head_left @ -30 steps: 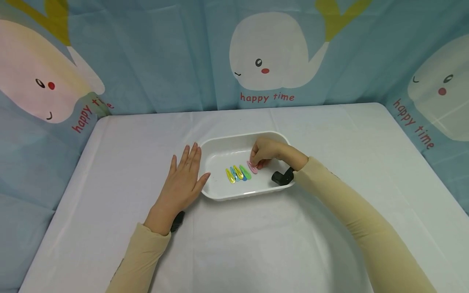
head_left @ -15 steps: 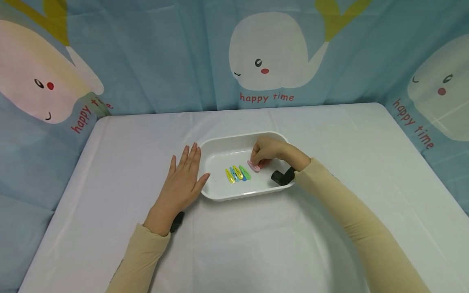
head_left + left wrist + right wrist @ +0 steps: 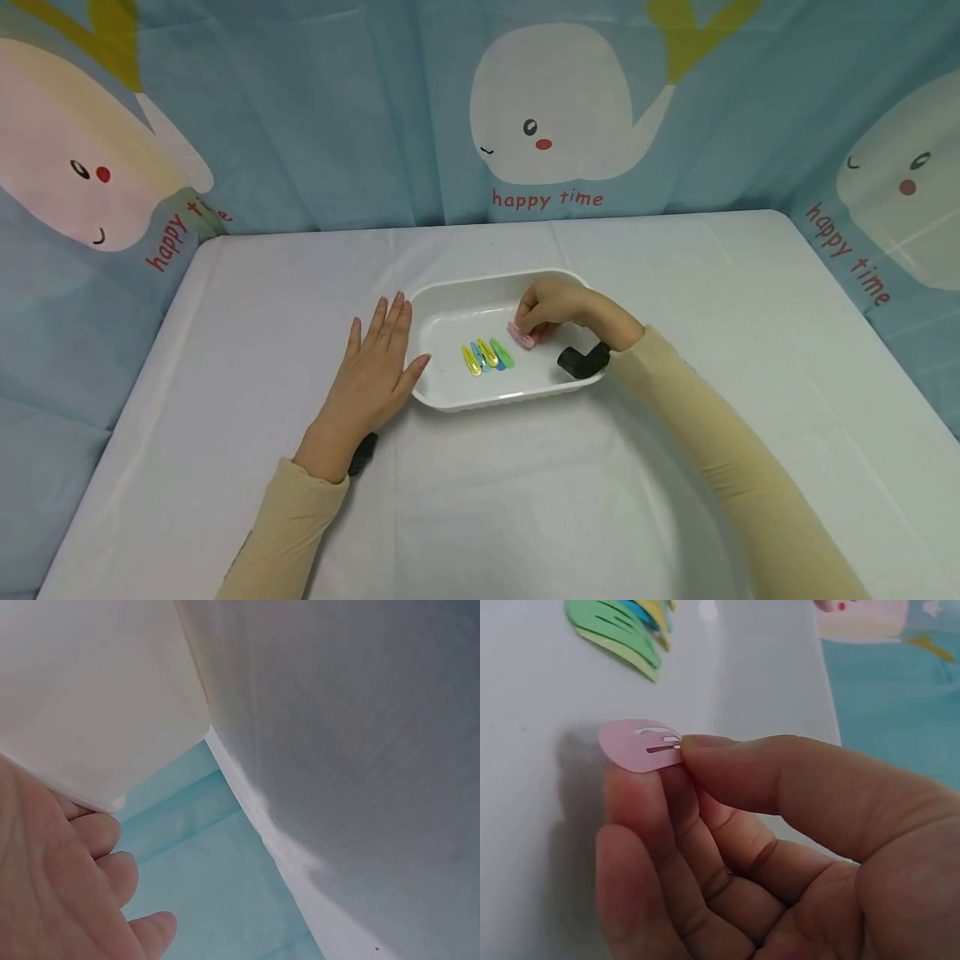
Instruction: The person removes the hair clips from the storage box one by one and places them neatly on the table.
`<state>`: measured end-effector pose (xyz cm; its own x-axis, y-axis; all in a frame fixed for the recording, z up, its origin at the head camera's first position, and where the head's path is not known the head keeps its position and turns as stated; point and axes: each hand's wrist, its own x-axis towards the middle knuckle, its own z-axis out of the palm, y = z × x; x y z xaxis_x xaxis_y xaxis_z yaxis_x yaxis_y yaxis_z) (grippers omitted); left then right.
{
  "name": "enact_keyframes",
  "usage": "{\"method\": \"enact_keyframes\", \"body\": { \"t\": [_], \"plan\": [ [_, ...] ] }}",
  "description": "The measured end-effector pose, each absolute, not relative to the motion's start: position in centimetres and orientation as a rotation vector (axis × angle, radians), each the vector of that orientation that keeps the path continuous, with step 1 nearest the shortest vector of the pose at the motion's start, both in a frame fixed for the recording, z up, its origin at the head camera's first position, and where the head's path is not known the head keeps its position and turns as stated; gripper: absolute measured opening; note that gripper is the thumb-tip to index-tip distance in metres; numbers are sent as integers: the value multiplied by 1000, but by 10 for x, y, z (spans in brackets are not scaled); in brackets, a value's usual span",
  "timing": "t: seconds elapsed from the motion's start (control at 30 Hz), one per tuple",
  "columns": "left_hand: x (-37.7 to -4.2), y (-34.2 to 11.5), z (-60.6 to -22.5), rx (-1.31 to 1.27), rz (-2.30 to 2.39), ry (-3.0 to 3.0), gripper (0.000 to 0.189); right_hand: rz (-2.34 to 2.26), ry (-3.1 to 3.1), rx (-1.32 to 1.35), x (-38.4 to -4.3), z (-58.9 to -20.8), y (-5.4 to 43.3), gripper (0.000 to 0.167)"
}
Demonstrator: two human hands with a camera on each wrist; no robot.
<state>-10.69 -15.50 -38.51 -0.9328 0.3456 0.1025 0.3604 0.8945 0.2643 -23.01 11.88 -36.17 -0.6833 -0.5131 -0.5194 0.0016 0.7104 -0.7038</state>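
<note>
A pink snap hair clip is pinched between the thumb and fingers of my right hand, just above the floor of a white tray. In the right wrist view a green hair clip lies beyond it. Several yellow, blue and green hair clips sit side by side in a row on the tray, left of the right hand. My left hand has its fingers straight against the tray's left side. The left wrist view shows its palm and fingertips at the tray's underside.
A white cloth covers the table. Behind it hangs a blue curtain with whale prints. Black wrist cameras sit below each wrist; the right wrist camera is over the tray's right rim.
The pink clip has turned and shifted slightly within my right hand's fingers, and that hand has moved a little to the right. The left hand and the row of clips stay put.
</note>
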Motion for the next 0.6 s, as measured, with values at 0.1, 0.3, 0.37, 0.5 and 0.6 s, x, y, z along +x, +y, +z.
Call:
{"method": "enact_keyframes", "body": {
  "t": [0.1, 0.3, 0.37, 0.5, 0.6],
  "plan": [
    [-107, -155, -385, -561, -437, -3003, 72, -927, 2167, -383, -231, -361, 120, 7],
    [-107, -154, -384, -564, -436, -2997, 72, -995, 2143, -367, -232, -359, 124, 7],
    [-107, -154, -384, -565, -438, -2997, 73, -1021, 2135, -368, -232, -358, 125, 7],
    [-107, -154, -386, -563, -432, -2999, 73, -1075, 2120, -373, -232, -357, 127, 7],
    [-108, -154, -387, -562, -427, -3001, 72, -1121, 2106, -379, -231, -355, 128, 7]
  ]
}}
